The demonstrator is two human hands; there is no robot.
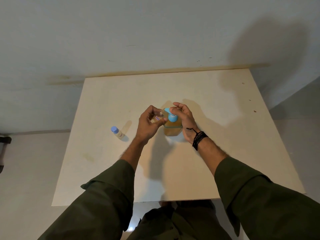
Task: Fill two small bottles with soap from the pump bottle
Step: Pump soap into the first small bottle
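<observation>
A pump bottle of amber soap with a light blue pump head stands in the middle of the cream table. My left hand holds a small clear bottle, tilted, with its mouth close to the pump spout. My right hand rests over the pump head, thumb on top of it, fingers curled behind the bottle. A second small bottle with a lilac cap stands apart on the table, to the left of my left hand.
The table stands against a pale wall, its far edge behind the pump bottle. A dark object shows at the left edge of the view, off the table. Green sleeves cover both forearms.
</observation>
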